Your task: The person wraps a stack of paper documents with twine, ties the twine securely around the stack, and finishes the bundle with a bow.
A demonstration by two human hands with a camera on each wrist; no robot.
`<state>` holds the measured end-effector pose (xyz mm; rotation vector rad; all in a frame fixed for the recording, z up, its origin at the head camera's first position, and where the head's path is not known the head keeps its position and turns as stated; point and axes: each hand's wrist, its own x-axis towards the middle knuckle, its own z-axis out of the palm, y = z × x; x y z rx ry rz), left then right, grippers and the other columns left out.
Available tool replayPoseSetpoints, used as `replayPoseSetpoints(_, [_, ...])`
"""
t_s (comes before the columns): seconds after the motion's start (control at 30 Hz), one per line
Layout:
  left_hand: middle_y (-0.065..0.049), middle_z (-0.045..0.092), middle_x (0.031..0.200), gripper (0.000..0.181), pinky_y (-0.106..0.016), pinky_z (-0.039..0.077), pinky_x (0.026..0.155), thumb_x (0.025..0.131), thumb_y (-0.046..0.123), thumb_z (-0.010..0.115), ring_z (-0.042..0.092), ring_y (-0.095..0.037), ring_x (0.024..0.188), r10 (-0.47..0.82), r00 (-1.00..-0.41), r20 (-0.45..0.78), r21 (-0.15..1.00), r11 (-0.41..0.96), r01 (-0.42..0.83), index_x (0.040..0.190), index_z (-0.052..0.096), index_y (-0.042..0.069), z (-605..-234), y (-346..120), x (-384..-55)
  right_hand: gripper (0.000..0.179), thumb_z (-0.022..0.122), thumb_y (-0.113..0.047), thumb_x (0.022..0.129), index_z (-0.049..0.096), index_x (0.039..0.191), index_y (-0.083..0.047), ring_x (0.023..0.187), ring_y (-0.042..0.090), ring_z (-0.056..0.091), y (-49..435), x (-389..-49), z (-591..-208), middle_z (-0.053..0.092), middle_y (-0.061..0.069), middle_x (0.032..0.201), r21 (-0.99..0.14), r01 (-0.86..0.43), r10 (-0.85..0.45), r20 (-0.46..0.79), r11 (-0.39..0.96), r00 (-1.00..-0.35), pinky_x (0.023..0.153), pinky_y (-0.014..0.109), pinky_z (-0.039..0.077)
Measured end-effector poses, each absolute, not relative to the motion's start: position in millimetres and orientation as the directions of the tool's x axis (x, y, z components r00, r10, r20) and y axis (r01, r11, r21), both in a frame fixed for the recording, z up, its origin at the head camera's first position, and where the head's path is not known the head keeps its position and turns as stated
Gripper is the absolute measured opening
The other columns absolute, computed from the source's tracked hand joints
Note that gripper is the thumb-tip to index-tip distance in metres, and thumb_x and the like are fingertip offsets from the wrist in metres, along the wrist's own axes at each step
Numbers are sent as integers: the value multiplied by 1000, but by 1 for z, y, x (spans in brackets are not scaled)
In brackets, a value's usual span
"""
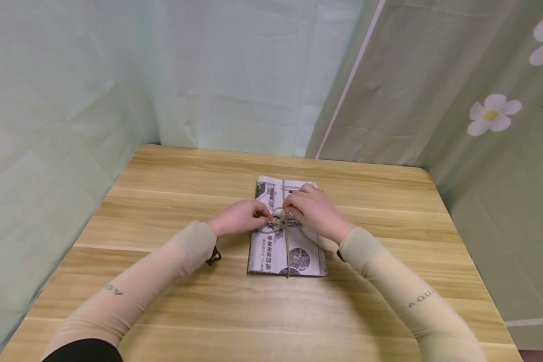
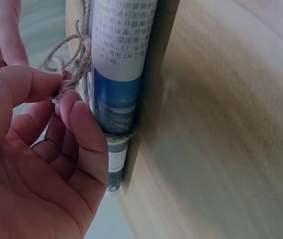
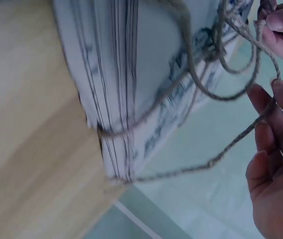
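A folded newspaper bundle (image 1: 259, 256) lies flat on the wooden table, with jute twine (image 1: 287, 251) crossed around it and knotted loops near its middle. At the left side of the knot, my left hand (image 1: 240, 217) pinches a piece of twine between thumb and fingers; the left wrist view shows this twine (image 2: 84, 62) close beside the bundle's rounded fold. From the right, my right hand (image 1: 315, 212) holds another strand over the bundle. In the right wrist view that strand (image 3: 241, 135) runs between its thumb and fingers, and a large loop hangs near the layered page edges (image 3: 116, 74).
The wooden table (image 1: 172, 311) extends around the bundle on all sides. Pale green curtains (image 1: 253, 75) hang behind and at the left, and a grey-green curtain with white flowers (image 1: 493, 114) hangs at the right. A dark strap (image 1: 214, 255) shows at the left wrist.
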<state>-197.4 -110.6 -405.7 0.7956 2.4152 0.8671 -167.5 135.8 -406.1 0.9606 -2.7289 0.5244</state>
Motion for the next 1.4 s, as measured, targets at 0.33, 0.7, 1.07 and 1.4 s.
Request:
replayPoseSetpoints(0.33, [1, 70, 97, 15, -31, 54, 64, 95, 13, 65, 61, -16, 75, 616, -755, -223, 695, 644, 321, 107, 74, 12, -410, -111, -195, 11, 71, -23, 98, 73, 109, -21, 89, 12, 51, 126, -167, -417, 73, -10, 103, -404, -462, -448, 135, 790, -884, 80, 33, 46])
replayPoseSetpoints(0.7, [-1, 70, 91, 14, -33, 55, 57, 97, 16, 66, 64, -23, 67, 588, -766, -259, 702, 660, 269, 108, 72, 11, -408, -111, -198, 12, 77, -25, 93, 73, 102, -18, 88, 16, 60, 120, -170, -427, 71, -5, 94, -486, -352, -358, 84, 800, -930, 85, 37, 49])
replayPoseSetpoints(1.07, [0, 70, 95, 15, -32, 54, 62, 96, 18, 66, 62, -19, 72, 570, -780, -260, 689, 675, 264, 108, 73, 11, -404, -111, -195, 18, 77, -25, 93, 77, 107, -15, 88, 15, 65, 116, -175, -427, 74, -2, 98, -546, -305, -331, 54, 780, -942, 83, 37, 52])
replayPoseSetpoints(1.4, [-4, 70, 94, 21, -32, 52, 66, 101, 26, 63, 60, -18, 74, 527, -823, -215, 684, 682, 258, 108, 73, 8, -403, -106, -211, 9, 79, -25, 90, 72, 88, -20, 83, 13, 60, 114, -178, -433, 67, -8, 88, -571, -272, -281, 75, 774, -957, 78, 35, 51])
